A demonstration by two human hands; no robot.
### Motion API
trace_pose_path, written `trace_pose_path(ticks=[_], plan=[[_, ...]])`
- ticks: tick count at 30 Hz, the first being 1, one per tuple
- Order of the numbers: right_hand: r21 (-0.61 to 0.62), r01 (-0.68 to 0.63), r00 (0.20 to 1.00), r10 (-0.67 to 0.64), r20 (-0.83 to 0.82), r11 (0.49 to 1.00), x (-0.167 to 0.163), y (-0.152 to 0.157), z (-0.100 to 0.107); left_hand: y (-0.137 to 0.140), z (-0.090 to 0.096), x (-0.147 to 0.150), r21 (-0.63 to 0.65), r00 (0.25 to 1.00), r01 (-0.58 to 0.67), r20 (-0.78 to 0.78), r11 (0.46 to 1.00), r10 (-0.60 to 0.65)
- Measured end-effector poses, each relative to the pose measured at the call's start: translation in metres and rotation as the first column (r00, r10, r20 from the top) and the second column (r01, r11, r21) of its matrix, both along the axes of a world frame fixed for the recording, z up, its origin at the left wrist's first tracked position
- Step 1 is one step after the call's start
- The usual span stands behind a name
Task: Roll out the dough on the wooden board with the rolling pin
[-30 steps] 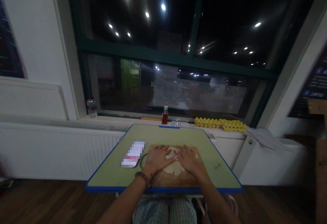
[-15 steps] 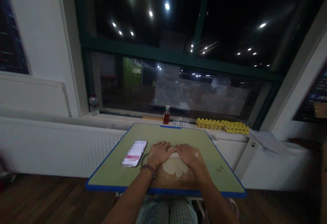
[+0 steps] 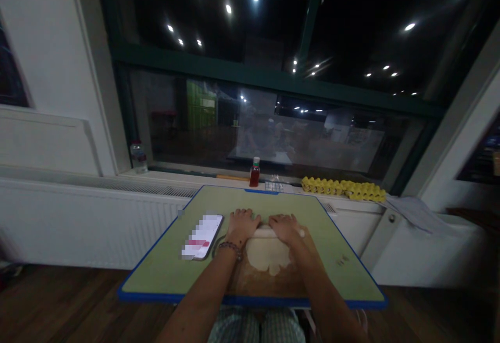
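A pale rolling pin (image 3: 265,232) lies crosswise at the far edge of a thin sheet of dough (image 3: 267,256). My left hand (image 3: 244,224) is over the pin's left end, and my right hand (image 3: 286,227) presses on it towards the right end. The fingers of both hands bend over the pin, partly hiding it. The dough is flat, with a ragged, notched edge facing me. Underneath is a brown wooden board (image 3: 265,284), its sides partly covered by my forearms. A beaded bracelet is on my left wrist.
The board rests on a small green table (image 3: 156,275) with a blue rim. A phone (image 3: 207,236) with a lit screen lies left of my left hand. On the windowsill stand a red bottle (image 3: 254,172), yellow egg trays (image 3: 344,187) and a clear bottle (image 3: 138,157).
My fingers were stretched flatter over the rolling pin and are now more curled. My left thumb has drawn back from the right hand. The view has shifted slightly.
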State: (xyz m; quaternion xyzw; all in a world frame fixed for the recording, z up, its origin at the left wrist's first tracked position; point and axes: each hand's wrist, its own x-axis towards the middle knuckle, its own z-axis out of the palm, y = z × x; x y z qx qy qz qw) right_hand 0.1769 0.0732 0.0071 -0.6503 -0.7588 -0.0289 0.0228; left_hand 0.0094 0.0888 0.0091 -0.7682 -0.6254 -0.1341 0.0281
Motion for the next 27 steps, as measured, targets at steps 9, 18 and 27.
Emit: trace_pose_path(ticks=[9, 18, 27], plan=[[0.04, 0.019, 0.997, -0.022, 0.075, 0.999, -0.009, -0.009, 0.012, -0.003, -0.002, -0.002, 0.017, 0.994, 0.072, -0.083, 0.997, -0.07], [0.013, 0.132, 0.983, -0.129, -0.13, 0.991, -0.008, -0.018, 0.003, -0.027, 0.001, -0.005, -0.085, 0.979, 0.17, -0.095, 0.982, -0.178], [0.129, 0.094, 0.994, -0.086, -0.065, 0.987, -0.007, -0.053, -0.002, -0.054, -0.003, 0.001, -0.037, 0.999, 0.018, -0.048, 0.999, -0.02]])
